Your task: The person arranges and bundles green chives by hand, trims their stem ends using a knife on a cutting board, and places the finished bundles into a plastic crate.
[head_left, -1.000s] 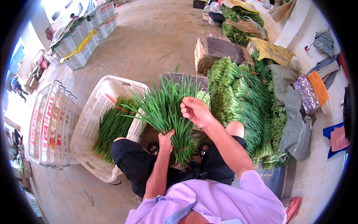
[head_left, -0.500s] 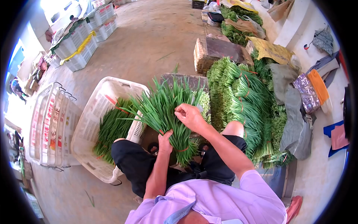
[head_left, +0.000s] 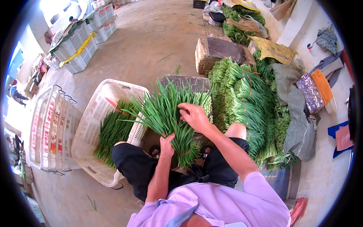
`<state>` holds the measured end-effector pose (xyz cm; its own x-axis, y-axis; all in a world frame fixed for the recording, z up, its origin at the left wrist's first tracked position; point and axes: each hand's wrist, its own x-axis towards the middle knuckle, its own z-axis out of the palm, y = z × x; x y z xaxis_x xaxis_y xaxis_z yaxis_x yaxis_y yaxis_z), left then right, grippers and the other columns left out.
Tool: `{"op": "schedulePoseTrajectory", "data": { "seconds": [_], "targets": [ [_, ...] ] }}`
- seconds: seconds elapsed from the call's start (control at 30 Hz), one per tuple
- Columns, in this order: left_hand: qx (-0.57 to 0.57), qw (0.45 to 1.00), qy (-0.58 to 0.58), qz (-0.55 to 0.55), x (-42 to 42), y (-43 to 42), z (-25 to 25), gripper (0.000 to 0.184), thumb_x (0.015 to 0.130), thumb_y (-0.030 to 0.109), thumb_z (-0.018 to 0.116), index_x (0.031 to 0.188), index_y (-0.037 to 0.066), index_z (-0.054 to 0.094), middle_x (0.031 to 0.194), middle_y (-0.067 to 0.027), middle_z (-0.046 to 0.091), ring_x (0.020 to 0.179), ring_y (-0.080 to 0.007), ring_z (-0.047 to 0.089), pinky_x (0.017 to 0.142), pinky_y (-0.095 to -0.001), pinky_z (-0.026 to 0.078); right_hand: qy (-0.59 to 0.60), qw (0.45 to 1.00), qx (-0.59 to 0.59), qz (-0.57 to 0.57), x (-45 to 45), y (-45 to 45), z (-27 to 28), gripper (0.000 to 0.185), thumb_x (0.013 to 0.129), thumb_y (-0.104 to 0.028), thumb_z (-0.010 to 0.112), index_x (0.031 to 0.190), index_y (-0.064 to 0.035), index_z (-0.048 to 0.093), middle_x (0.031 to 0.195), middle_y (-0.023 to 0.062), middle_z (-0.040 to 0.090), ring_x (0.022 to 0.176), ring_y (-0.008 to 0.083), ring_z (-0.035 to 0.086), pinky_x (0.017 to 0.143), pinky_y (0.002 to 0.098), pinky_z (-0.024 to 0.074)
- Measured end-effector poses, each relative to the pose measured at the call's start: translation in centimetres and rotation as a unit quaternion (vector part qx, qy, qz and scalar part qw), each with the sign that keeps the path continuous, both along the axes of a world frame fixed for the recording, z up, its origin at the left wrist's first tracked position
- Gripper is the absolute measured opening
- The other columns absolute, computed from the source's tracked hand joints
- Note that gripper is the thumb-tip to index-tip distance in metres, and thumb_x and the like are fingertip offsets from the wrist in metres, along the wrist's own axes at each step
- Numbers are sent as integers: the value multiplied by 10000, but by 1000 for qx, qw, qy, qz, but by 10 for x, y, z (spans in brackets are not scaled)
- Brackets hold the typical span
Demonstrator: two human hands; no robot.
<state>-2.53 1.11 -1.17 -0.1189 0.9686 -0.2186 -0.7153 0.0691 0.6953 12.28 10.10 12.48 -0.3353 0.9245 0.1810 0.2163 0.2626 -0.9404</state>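
Observation:
A leafy green bunch (head_left: 162, 109) stands fanned out between my knees, with red bands round its lower part. My left hand (head_left: 166, 144) is closed round the left side of the bunch at a red band. My right hand (head_left: 193, 115) is at the right side of the leaves, fingers bent and pinched together; whatever is between the fingertips is too small to make out. To the left, a white crate (head_left: 87, 140) holds more banded greens (head_left: 115, 132). A low dark board (head_left: 185, 81) with pale cut stems lies behind the bunch.
Large piles of banded greens (head_left: 251, 102) lie on the right beside grey sacking (head_left: 300, 128). A wooden box (head_left: 217, 53) stands behind them. Nested white crates (head_left: 53, 128) are at the left, and stacked crates (head_left: 77, 49) stand farther back. A person (head_left: 16, 94) is at the far left.
My right hand has moved left and slightly down from the outer leaves, against the side of the bunch. My left hand keeps its hold.

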Motion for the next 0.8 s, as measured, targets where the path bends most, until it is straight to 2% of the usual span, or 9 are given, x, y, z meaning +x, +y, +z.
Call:
{"op": "schedulePoseTrajectory", "data": {
  "seconds": [0.13,0.2,0.33,0.5,0.7,0.8],
  "targets": [
    [2,1000,0,-15,-1,-1,2,526,795,55,623,1311,-7,544,1191,-112,653,1051,-271,663,925,-425,551,-13,998,-55,-1,-3,2,10,281,967,-51,587,1238,20,603,797,128,665,648,145,659,603,299,551],
    [3,1000,0,-21,0,-1,4,526,793,57,620,1310,-6,544,1189,-110,652,1051,-269,662,923,-423,551,14,994,-110,13,-4,2,17,365,966,-71,599,1319,13,561,791,84,673,637,134,669,591,280,569],
    [6,999,-2,-46,0,0,7,525,792,61,605,1309,-5,541,1183,-107,650,1050,-260,663,923,-416,553,-36,991,-124,45,-3,2,27,402,960,-67,582,1348,16,516,739,113,648,592,152,637,558,312,543],
    [-3,998,-4,-58,-2,-1,6,518,799,69,590,1309,-7,537,1181,-110,648,1048,-254,666,927,-407,556,-73,992,-77,71,-2,3,25,343,944,-79,588,1271,25,570,701,123,661,556,169,650,545,314,545],
    [-2,998,-17,-68,-3,0,0,508,817,68,571,1316,-15,525,1195,-118,642,1048,-256,668,934,-409,555,-73,989,-105,76,-1,2,22,248,944,-86,594,1133,72,616,725,136,678,573,183,665,553,325,553],
    [4,997,-30,-67,-2,0,0,499,834,57,556,1325,-25,514,1211,-127,638,1070,-266,665,947,-418,553,-88,986,-114,80,2,0,19,251,945,-89,601,1134,75,620,720,141,675,590,184,674,570,333,556]
  ]
}}
